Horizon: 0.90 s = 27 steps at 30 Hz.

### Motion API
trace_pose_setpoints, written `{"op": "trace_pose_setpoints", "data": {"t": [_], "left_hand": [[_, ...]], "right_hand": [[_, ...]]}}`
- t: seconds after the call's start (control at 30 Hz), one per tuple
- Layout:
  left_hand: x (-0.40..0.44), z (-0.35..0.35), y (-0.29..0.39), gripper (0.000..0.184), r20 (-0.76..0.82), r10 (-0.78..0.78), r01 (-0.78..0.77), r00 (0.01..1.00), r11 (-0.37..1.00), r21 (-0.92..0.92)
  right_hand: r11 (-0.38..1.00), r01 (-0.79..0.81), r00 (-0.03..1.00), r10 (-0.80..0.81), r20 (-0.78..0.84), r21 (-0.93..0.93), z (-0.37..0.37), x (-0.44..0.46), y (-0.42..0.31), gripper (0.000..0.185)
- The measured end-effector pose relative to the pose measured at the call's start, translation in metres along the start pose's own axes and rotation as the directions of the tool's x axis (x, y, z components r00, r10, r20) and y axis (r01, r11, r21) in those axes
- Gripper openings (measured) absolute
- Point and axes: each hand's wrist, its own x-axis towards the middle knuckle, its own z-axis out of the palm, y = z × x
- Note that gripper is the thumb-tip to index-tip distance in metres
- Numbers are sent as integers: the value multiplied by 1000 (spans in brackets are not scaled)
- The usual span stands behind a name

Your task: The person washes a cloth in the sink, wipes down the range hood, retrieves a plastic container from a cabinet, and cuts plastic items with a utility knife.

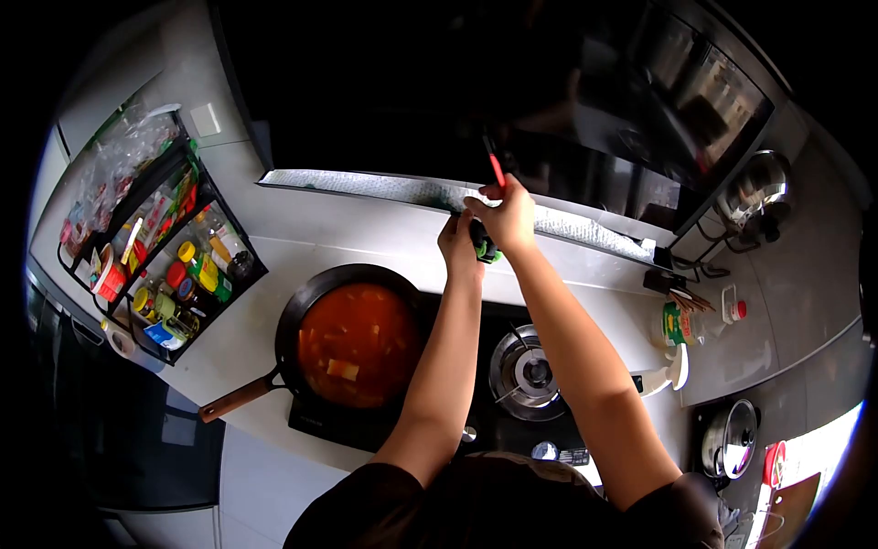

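Note:
Both arms reach forward over the stove, and the hands meet just in front of the range hood's lower edge. My left hand (459, 245) is closed around a small dark and green item (482, 242), whose exact kind I cannot make out. Against it, my right hand (505, 212) is closed on a slim red-handled tool (496, 168) that points up and away, its dark tip hard to see against the hood. Left of my forearms, a black pan (291, 320) with a wooden handle holds red soup with pale pieces.
A black rack (240, 291) of bottles and packets stands on the left. The range hood (393, 91) spans the top. An uncovered burner (530, 371) lies under my right forearm. At the right are a white spray bottle (677, 368), an oil bottle (677, 322) and a lidded pot (734, 439).

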Motion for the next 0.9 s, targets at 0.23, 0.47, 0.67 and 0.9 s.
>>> {"op": "trace_pose_setpoints", "data": {"t": [0.23,0.47,0.67,0.9], "left_hand": [[0,-9,-3,31,69,8,-2,998,996,-86],[2,-12,-6,33,94,53,-44,994,994,-97],[0,-6,-4,34,82,71,-62,994,992,-108],[5,-5,-7,30,83,62,-53,995,993,-109]], "right_hand": [[994,6,987,12,161,-109,35,17,2,36],[947,93,976,-26,215,-309,47,32,3,38],[932,103,984,-44,173,-346,45,32,-1,40],[915,31,979,54,199,-403,43,35,-5,43]]}}
